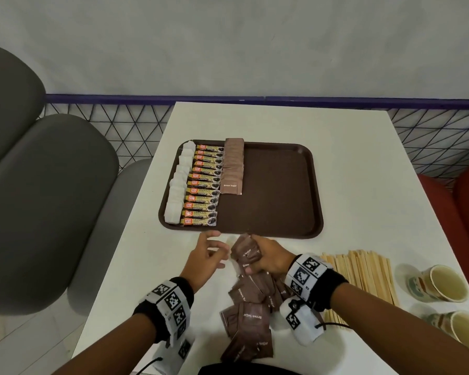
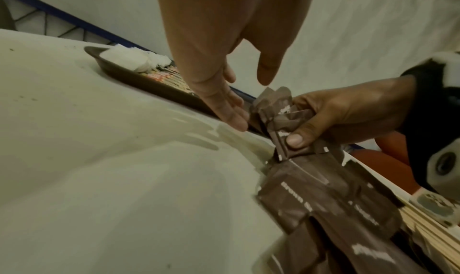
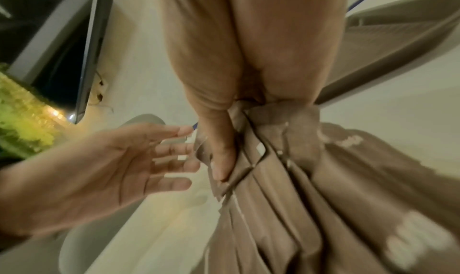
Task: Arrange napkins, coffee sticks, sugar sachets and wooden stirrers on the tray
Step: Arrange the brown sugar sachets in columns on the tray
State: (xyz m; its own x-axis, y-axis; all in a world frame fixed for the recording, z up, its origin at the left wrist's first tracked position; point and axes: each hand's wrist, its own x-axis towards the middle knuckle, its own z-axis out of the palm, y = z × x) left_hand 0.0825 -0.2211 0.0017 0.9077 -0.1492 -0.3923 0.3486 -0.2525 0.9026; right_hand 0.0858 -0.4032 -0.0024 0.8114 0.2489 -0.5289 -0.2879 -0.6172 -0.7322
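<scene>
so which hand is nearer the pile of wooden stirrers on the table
Right. The right hand grips a bunch of sugar sachets just left of the wooden stirrers, its wrist almost beside them. The left hand hovers open farther left, beyond the sachets.

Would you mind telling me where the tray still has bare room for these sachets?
The brown plastic tray is bare right of the brown sugar sachet column and in front of it. Its left side is crowded with white napkins and coffee sticks.
</scene>
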